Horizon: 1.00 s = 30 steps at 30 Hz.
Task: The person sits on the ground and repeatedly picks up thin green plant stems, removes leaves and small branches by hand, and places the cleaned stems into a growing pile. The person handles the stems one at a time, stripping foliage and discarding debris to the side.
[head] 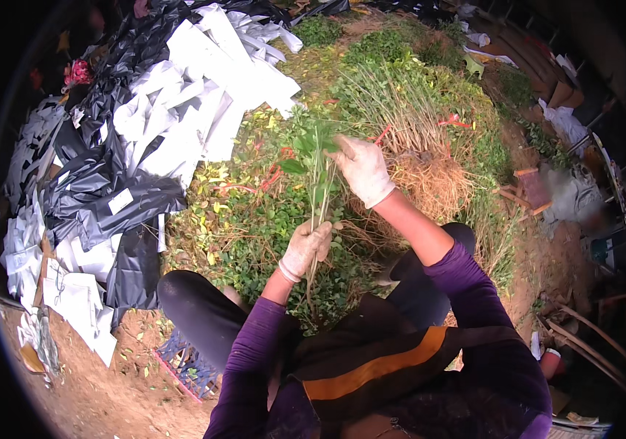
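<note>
My left hand [306, 247], in a white work glove, is closed around the lower part of a small bunch of leafy stems [318, 192]. The bunch stands nearly upright, its green leaves at the top and its bare lower ends below my fist. My gloved right hand [365, 167] is at the upper right side of the bunch, fingers bent and pinching among the leaves. The fingertips are partly blurred. Under both hands spreads a heap of cut green plants [258, 236]. Beyond my right hand lies a large bundle of rooted seedlings [406, 120] with tangled brown roots [428, 184].
White sheets [208, 82] and black plastic film [121, 208] are piled on the left. Red ties [272, 176] lie among the greenery. My knees flank the heap; a stool with woven straps [186, 362] is by the left one. A small wooden stool [530, 191] stands at right.
</note>
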Each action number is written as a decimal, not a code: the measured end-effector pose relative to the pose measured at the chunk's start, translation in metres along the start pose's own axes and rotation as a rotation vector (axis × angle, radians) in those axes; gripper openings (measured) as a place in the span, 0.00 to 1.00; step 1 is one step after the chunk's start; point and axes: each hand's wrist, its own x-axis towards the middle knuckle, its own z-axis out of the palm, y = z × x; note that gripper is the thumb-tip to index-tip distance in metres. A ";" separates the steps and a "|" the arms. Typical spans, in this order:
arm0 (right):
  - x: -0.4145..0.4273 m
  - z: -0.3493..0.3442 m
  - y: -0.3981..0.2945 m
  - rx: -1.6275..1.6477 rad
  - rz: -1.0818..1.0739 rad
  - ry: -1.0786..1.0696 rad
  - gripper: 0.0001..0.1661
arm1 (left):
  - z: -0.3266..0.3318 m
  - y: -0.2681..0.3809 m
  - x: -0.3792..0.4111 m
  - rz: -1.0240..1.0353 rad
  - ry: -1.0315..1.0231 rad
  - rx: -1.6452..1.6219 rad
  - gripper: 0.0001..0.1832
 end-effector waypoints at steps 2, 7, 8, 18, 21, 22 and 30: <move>0.008 0.005 0.038 0.116 0.238 -0.050 0.10 | 0.005 -0.006 0.006 -0.021 -0.045 -0.071 0.19; 0.011 0.052 0.056 0.904 0.959 0.229 0.18 | 0.006 0.008 0.026 0.013 0.089 -0.076 0.22; 0.009 0.060 0.063 0.926 0.989 0.222 0.10 | 0.004 0.009 0.028 -0.006 0.126 -0.078 0.21; -0.003 0.121 0.138 0.266 1.209 0.541 0.18 | -0.003 0.007 0.006 -0.013 0.294 -0.085 0.18; -0.020 0.017 0.214 0.592 1.145 0.683 0.23 | -0.023 0.013 -0.014 0.052 0.297 -0.116 0.19; -0.028 -0.003 0.217 0.320 0.967 0.298 0.19 | -0.027 0.018 -0.013 0.081 0.271 -0.129 0.19; -0.016 0.035 -0.012 0.610 0.676 -0.463 0.27 | -0.025 0.011 -0.017 0.009 0.136 -0.202 0.21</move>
